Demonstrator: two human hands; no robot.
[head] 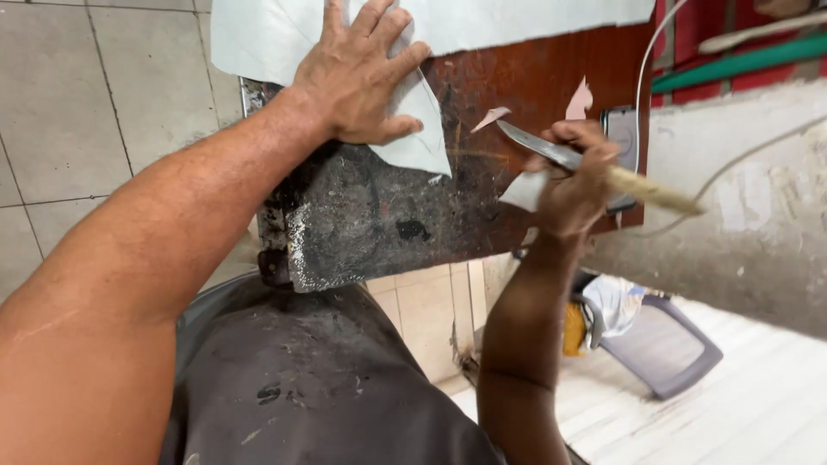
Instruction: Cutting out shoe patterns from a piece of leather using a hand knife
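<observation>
**A:** My dark apron (319,387) fills the bottom of the view, right under my forearms. Above it, the fingers (379,34) of my left hand (357,82) are spread flat and open, gripping nothing, just pressing the pale sheet (413,142) down on the table (517,77).

**B:** And the other one?

**A:** The fingers (594,151) of my right hand (573,185) are curled tight round the knife (551,151), where the metal meets the pale wooden handle (655,194). The blade points left, toward my pressing hand, its tip near a small offcut (491,116). I also have a scrap (524,189) of the same material pinched under that fist.

**B:** So what worries you?

**A:** I judge the blade is the main risk. It is aimed at my left thumb, with only a bare stretch of table between. If the edge jumps free of the material, it could run straight into that hand.

**B:** Anything else?

**A:** The sheet's corner hangs loose below my palm, so it may slide or tear crooked if my pressure eases. The worn, blackened near edge of the table looks rough too. And the phone (622,138) sits just behind my knife hand, with its white cable (642,69) trailing up; an elbow swing could knock it off.
</observation>
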